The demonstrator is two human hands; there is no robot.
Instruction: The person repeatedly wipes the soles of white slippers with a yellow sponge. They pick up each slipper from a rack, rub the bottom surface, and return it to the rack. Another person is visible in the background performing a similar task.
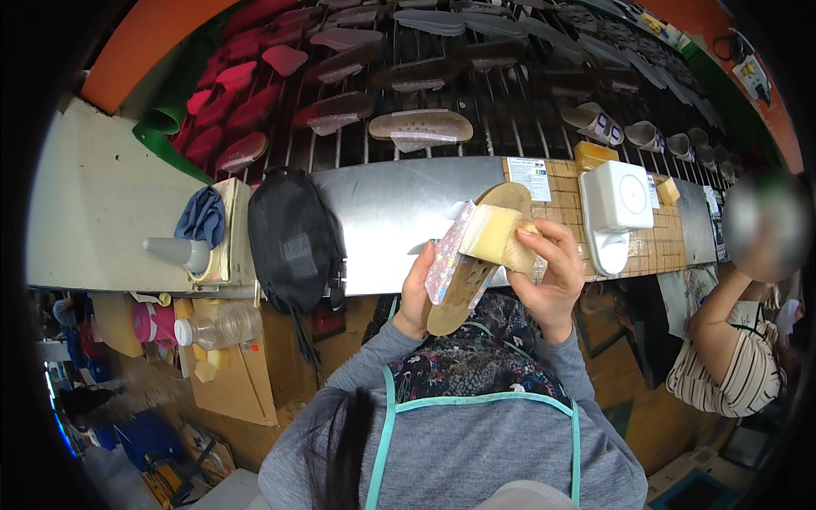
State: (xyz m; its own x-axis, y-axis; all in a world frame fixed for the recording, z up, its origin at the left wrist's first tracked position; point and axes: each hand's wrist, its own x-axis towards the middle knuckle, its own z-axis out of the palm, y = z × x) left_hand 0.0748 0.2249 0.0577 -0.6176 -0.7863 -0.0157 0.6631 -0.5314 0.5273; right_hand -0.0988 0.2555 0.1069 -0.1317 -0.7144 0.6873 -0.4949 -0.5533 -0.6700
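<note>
My left hand (415,293) grips a sandal (459,297) by the side of its floral strap (448,257). The sandal has a brown sole and is held tilted above the front edge of the bench, its upper end leaning right. Between the fingers and thumb of my right hand (551,276) is a pale yellow sponge-like block (495,235). That block lies against the sandal, next to the strap, and covers part of the sole.
Behind the metal bench top (382,200), a rod conveyor (501,127) carries several soles and sandals. A black bag (291,238) sits left; a white dispenser-like device (616,204) stands right. Further right is another person in a striped top (722,374). A clear jar (225,325) is at lower left.
</note>
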